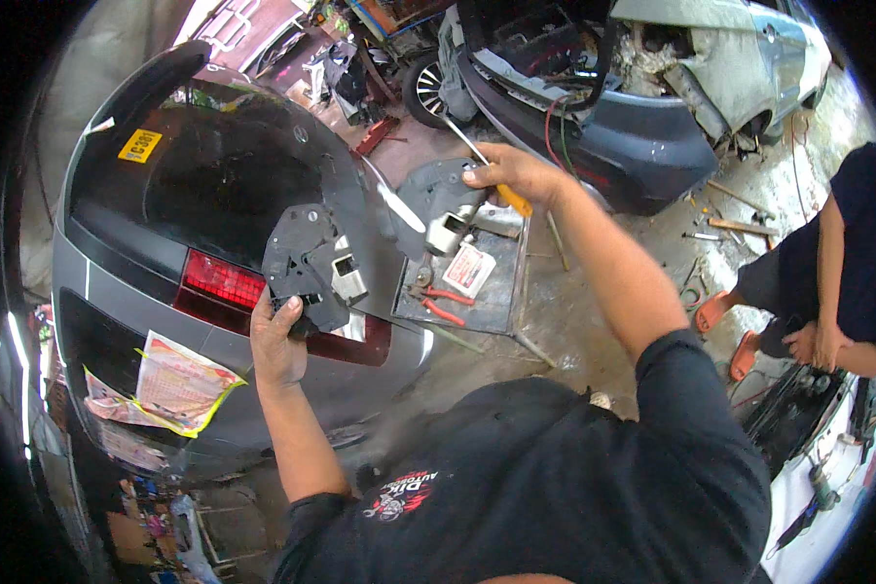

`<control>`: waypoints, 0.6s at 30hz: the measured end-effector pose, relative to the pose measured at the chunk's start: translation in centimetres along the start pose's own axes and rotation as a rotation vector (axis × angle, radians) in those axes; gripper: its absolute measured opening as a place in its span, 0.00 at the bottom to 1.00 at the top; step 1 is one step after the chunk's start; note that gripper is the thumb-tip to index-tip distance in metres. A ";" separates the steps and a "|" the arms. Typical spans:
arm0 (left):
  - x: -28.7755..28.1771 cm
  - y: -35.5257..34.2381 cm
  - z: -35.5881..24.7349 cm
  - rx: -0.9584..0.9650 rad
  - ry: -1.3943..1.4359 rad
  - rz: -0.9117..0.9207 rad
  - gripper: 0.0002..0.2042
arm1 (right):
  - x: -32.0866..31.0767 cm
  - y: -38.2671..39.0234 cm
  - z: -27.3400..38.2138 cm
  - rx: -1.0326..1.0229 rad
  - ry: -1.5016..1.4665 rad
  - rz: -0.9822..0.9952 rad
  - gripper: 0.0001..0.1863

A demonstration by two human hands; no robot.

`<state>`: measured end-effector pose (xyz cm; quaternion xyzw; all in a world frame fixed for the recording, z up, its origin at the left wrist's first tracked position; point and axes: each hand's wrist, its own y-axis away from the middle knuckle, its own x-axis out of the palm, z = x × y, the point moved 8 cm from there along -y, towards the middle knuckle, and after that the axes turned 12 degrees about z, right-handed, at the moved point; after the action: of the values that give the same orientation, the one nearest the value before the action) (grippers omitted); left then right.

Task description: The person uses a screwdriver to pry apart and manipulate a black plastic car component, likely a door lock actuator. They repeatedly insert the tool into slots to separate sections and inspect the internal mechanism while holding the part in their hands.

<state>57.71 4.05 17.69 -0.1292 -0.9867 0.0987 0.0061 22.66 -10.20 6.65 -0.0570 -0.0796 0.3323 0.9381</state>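
Observation:
My left hand (280,348) is closed round the lower edge of a black plastic housing with a silver metal block, which looks like a car door latch (302,255). A similar black and silver latch (440,190) is gripped by my right hand (518,177), its thumb on the top face. That same hand also holds a screwdriver (514,200) with a yellow-orange handle, its shaft pointing up and away. Both latches are raised side by side, slightly apart. Below the right one, a metal tray (496,317) bears red-handled pliers (446,304) and a white box (471,271).
A grey car's rear (224,360) with a red tail light (222,277) stands close on the left. Ahead is a partly dismantled car (642,146). At right, a person in orange sandals (743,356) stands near tools on the floor, including a hammer (742,226).

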 end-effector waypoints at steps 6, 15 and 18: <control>1.6 -0.1 -0.9 -0.234 -0.097 0.058 0.27 | 1.9 -2.9 0.2 0.207 0.168 0.449 0.25; 6.8 0.6 1.0 -0.278 -0.112 0.082 0.30 | 4.4 -3.4 -2.1 0.137 0.103 0.722 0.24; 9.4 1.0 0.7 -0.327 -0.178 0.073 0.29 | 4.1 -3.2 -3.7 0.141 0.081 0.731 0.28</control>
<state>48.87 7.25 16.68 -0.1547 -0.9809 -0.0520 -0.1061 28.46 -10.28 4.01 -0.0301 0.0062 0.6473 0.7616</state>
